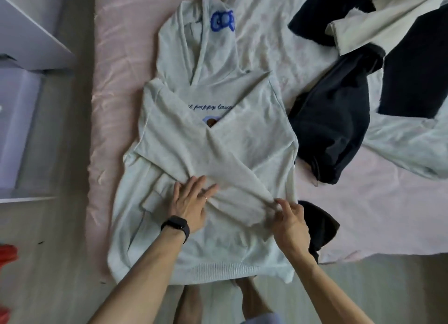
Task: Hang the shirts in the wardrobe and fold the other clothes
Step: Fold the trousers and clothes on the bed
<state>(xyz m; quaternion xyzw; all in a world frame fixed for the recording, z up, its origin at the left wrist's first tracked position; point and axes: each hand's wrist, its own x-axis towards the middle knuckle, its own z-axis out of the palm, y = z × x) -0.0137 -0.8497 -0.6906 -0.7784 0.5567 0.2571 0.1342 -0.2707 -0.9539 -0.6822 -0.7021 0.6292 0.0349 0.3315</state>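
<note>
A pale grey hoodie lies flat on the pink bed, hood pointing away, a blue bow print on the hood. Both sleeves are folded across the chest and cross each other. My left hand, with a black wristband and a ring, lies flat with straight fingers on the crossed sleeves. My right hand pinches the cuff end of the sleeve that reaches the hoodie's right side. The hoodie's hem hangs just over the bed's near edge.
A dark navy garment lies crumpled right of the hoodie, and a black piece sits by my right wrist. A black-and-cream garment is spread at the far right. White furniture stands left of the bed.
</note>
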